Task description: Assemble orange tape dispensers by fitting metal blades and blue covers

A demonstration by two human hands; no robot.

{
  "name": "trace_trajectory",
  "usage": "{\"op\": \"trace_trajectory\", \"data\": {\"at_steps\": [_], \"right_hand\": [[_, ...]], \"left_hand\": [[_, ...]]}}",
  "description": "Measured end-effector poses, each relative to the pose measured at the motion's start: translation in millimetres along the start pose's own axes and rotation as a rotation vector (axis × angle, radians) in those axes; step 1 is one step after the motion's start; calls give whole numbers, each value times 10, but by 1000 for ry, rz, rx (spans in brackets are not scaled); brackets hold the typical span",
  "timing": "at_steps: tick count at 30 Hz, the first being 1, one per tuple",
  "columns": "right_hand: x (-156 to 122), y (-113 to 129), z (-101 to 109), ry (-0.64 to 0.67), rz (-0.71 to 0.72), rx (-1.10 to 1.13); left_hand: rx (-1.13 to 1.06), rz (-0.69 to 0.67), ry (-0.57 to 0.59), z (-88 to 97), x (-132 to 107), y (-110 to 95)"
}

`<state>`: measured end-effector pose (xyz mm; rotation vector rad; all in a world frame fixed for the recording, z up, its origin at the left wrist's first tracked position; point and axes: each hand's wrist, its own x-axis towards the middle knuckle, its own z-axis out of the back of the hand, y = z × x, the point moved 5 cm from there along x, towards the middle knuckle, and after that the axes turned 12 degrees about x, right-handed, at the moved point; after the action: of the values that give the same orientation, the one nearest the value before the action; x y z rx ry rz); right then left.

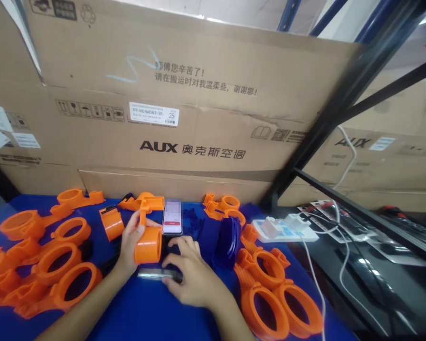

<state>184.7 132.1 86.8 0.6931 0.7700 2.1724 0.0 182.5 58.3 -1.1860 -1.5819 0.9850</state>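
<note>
My left hand [129, 244] is closed around an orange plastic ring bracket [147, 246], with the ring low and a flat arm rising above it. To its right, my right hand [190, 274] is spread over a slim silver tool with a dark end [151, 273], which lies on the blue table cover. The thumb and index finger sit on either side of the dark end, apart from each other; whether they touch it I cannot tell. A phone [173, 219] with a lit screen stands just behind my hands.
Several orange ring brackets [58, 263] spread over the left side, and more orange brackets [264, 308] are at the right. A dark blue folded piece [229, 241] stands right of my hands. Behind is a large cardboard box [199, 118]; a white power strip [284, 229] with cables lies at right.
</note>
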Motion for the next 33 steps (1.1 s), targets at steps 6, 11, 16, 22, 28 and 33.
{"op": "trace_trajectory", "data": {"at_steps": [6, 11, 16, 22, 28, 33], "right_hand": [[18, 44, 1, 74, 56, -82], [35, 31, -72, 109, 101, -148], [51, 17, -144, 86, 135, -176], [58, -4, -145, 74, 113, -186], [90, 12, -121, 16, 60, -113], [60, -52, 56, -234, -59, 170]], "left_hand": [[-17, -14, -26, 130, 33, -30], [-60, -2, -45, 216, 7, -63], [-33, -6, -42, 207, 19, -78], [-59, 8, -56, 195, 0, -108], [-86, 39, -51, 149, -56, -124], [-69, 42, -28, 87, -86, -114]]}}
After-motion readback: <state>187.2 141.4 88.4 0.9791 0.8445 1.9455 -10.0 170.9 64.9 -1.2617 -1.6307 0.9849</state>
